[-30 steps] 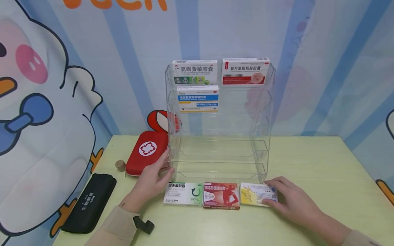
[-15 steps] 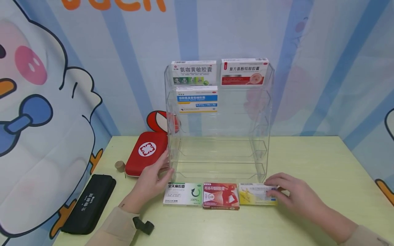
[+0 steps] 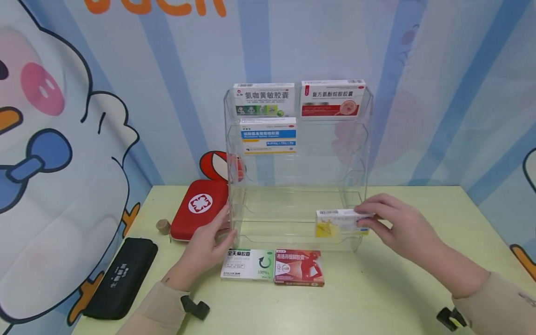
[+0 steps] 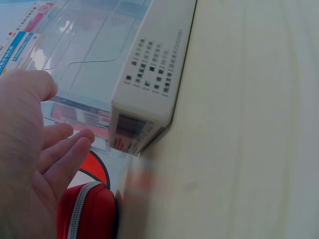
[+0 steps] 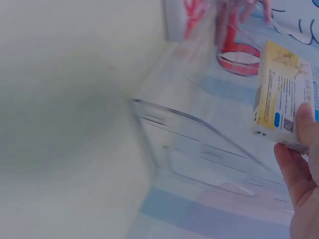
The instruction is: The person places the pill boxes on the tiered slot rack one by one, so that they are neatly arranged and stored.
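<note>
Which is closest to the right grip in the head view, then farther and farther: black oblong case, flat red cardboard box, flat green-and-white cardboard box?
1. Red box: left of the right grip.
2. Green-and-white box: farther left.
3. Black case: far left.

Soft, even light fills the head view, with faint shadow on the table point(image 3: 293, 309); glare flecks the rack point(image 4: 94, 50) in the dimmer left wrist view; the right wrist view looks hazy, blurred

Behind the left hand point(image 3: 205, 244) is a beige sleeve point(image 3: 155, 304) with a black attachment point(image 3: 195, 307) beside it; behind the right hand point(image 3: 404, 228), a matching sleeve point(image 3: 494, 302) (bearing a dark marking point(image 3: 526, 298)) and black mount point(image 3: 445, 318).
</note>
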The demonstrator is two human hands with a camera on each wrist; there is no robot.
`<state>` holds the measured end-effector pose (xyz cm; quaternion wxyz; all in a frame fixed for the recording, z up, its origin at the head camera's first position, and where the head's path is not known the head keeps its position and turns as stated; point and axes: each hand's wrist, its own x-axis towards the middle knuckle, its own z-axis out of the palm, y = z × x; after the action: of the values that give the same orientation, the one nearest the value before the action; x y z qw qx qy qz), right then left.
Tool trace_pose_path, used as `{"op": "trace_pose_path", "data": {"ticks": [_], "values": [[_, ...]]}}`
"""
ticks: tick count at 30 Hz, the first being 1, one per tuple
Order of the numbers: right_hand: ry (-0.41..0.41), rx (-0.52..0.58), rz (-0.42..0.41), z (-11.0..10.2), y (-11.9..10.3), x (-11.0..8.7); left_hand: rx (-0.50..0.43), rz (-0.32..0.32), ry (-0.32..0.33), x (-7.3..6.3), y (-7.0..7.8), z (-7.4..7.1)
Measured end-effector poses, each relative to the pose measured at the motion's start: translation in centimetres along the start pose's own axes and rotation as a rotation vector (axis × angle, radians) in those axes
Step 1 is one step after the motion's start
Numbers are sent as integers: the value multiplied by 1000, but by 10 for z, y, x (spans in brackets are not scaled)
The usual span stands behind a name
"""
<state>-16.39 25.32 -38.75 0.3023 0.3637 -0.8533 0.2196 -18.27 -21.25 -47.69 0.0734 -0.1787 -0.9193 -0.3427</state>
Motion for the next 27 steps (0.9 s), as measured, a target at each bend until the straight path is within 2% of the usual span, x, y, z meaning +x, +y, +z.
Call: {"op": "trace_pose_path", "data": {"ticks": [5,12,20,27], "values": [[97,-53,-9,-13,4,36,0,4,4,0,-1,-1],[224,-43,47,-20,7,80,-12,13,11,1,-4,1],[345,7,113,-23,13,119,-18,20,8,1,-3,2],[386,-9,175,-26,19,144,-14,15,6,1,-2,1]]}}
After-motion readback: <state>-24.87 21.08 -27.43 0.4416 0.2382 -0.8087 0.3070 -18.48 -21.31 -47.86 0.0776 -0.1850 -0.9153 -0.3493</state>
